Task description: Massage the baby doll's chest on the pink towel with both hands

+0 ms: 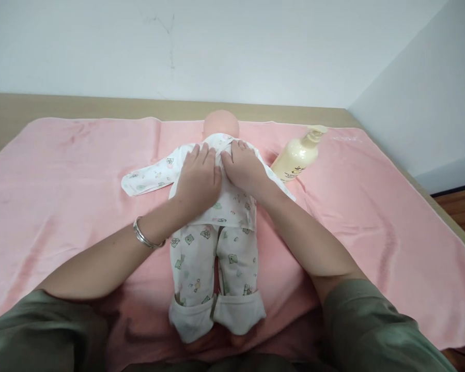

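Observation:
A baby doll (221, 123) lies face down, its bald head toward the wall, in a white patterned top (232, 206) and matching trousers (196, 258) with turned-up cuffs. My left hand (200, 178) rests flat on the left side of the doll's upper back, fingers extended. On the right side of the upper back lies my right hand (244, 165), also flat, its thumb close to my left hand. Neither hand holds anything. Part of the doll's right-side sleeve is hidden under my right forearm.
A pink blanket (81, 217) with creases covers most of the wooden table (101, 107). A cream pump bottle (296, 157) leans on it to the right of the doll. White walls stand behind and at the right.

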`<state>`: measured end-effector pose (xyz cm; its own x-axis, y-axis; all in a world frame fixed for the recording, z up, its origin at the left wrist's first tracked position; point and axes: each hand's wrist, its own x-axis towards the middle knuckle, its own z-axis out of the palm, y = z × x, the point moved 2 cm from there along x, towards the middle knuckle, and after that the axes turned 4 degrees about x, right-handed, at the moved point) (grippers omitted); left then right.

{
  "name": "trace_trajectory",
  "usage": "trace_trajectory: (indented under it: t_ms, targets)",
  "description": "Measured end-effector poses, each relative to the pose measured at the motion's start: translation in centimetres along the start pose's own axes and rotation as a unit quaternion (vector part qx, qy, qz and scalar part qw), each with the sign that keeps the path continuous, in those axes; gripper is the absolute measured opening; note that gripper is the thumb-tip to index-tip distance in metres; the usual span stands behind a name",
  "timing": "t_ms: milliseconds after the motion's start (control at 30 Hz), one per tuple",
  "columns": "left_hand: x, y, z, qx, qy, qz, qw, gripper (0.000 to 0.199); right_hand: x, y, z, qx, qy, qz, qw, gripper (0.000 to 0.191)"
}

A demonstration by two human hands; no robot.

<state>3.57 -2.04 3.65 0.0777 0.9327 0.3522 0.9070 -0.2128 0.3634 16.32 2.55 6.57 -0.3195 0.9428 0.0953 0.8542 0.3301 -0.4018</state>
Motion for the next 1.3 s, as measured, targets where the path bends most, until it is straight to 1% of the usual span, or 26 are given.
trace_trajectory:
  t_ms: [100,167,267,333,400,500,667,767,800,867,933,967,1000,1067,1133,1200,1300]
  targets:
    - [-0.1,0.1,-0.1,-0.009,-0.013,-0.003,1.000,0.062,0.3,0.0,0.0,-0.013,0.016,0.004,1.000,0.055]
    - [0.6,-0.7,-0.1,-0.035,-0.013,-0.027,0.999,0.061,-0.4,-0.6,0.2,-0.033,0.014,0.000,0.999,0.058]
    - [2.0,-2.6,0.3,-0.088,0.002,-0.068,0.994,0.058,-2.3,-2.0,0.6,-0.070,0.007,-0.015,0.997,0.062]
    - [2.6,-3.5,0.6,-0.121,0.014,-0.076,0.990,0.057,-3.5,-2.8,0.9,-0.094,0.010,-0.037,0.995,0.062]
    - [2.9,-3.8,0.9,-0.138,0.025,-0.070,0.988,0.056,-4.1,-3.1,1.1,-0.106,0.022,-0.063,0.992,0.060]
    - [2.7,-3.7,1.0,-0.145,0.035,-0.068,0.986,0.054,-3.5,-2.4,1.2,-0.089,0.038,-0.089,0.991,0.057]
    - [2.5,-3.6,1.0,-0.165,0.050,-0.069,0.983,0.051,-0.8,-0.7,0.3,-0.038,-0.010,-0.088,0.995,0.057]
    - [2.4,-3.5,0.9,-0.176,0.058,-0.069,0.980,0.050,-0.7,-1.0,-1.0,-0.020,-0.022,-0.090,0.996,0.054]
    - [2.3,-3.5,0.8,-0.177,0.058,-0.072,0.980,0.050,-1.0,-1.3,-1.5,-0.017,-0.010,-0.088,0.996,0.051]
    - [2.2,-3.4,0.7,-0.178,0.062,-0.084,0.978,0.049,-1.6,-1.8,-2.2,-0.022,0.044,-0.080,0.996,0.052]
    - [2.1,-3.4,0.7,-0.182,0.070,-0.097,0.976,0.048,-2.0,-2.2,-2.0,-0.030,0.103,-0.074,0.991,0.058]
    - [2.0,-3.5,0.7,-0.185,0.076,-0.100,0.975,0.047,-2.2,-2.2,-1.5,-0.026,0.120,-0.077,0.989,0.060]
    - [2.0,-3.5,0.8,-0.188,0.082,-0.100,0.974,0.047,-2.2,-2.2,-0.8,-0.017,0.123,-0.084,0.989,0.060]
    - [2.0,-3.6,0.9,-0.190,0.090,-0.094,0.973,0.047,-2.0,-2.0,0.8,0.000,0.101,-0.093,0.990,0.058]
    - [1.9,-3.6,0.9,-0.189,0.094,-0.094,0.973,0.047,-1.7,-1.7,1.7,-0.003,0.079,-0.097,0.992,0.056]
    - [1.9,-3.5,0.9,-0.192,0.092,-0.106,0.971,0.046,-1.6,-1.6,1.4,-0.014,0.082,-0.097,0.992,0.056]
    - [1.9,-3.2,0.6,-0.194,0.082,-0.117,0.971,0.044,-1.7,-1.8,0.0,-0.018,0.126,-0.102,0.987,0.056]
